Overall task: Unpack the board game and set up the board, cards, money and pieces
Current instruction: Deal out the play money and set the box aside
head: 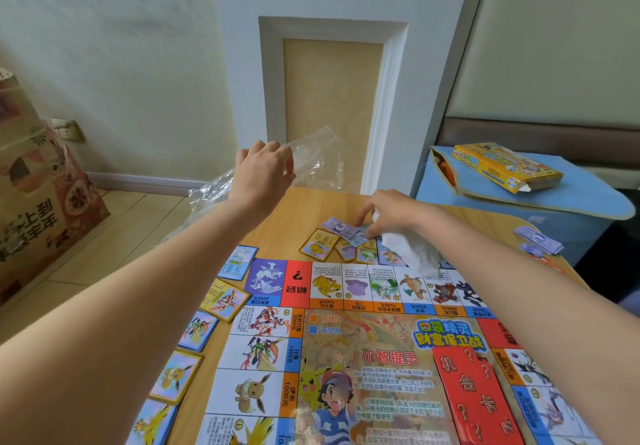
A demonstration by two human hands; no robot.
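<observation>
The paper game board (pixel 346 358) lies unfolded on the wooden table (pixel 277 222). My left hand (pixel 265 170) holds a clear plastic bag (pixel 311 160) up beyond the table's far edge. My right hand (pixel 388 214) reaches down to purple money notes (pixel 341 228) lying on cards behind the board, fingers pinching at them, with a white crumpled wrapper (pixel 412 248) under the palm. Character cards (pixel 317 245) lie along the board's far edge, and others (pixel 225 297) line its left side. A red card stack (pixel 474 396) sits on the board. More purple notes (pixel 538 243) lie at the table's right.
The yellow game box (pixel 505 167) lies open on a blue cloth-covered stand (pixel 571 202) at the right. A brown printed carton (pixel 38 195) stands on the floor at left. A white wall and a framed panel are behind the table.
</observation>
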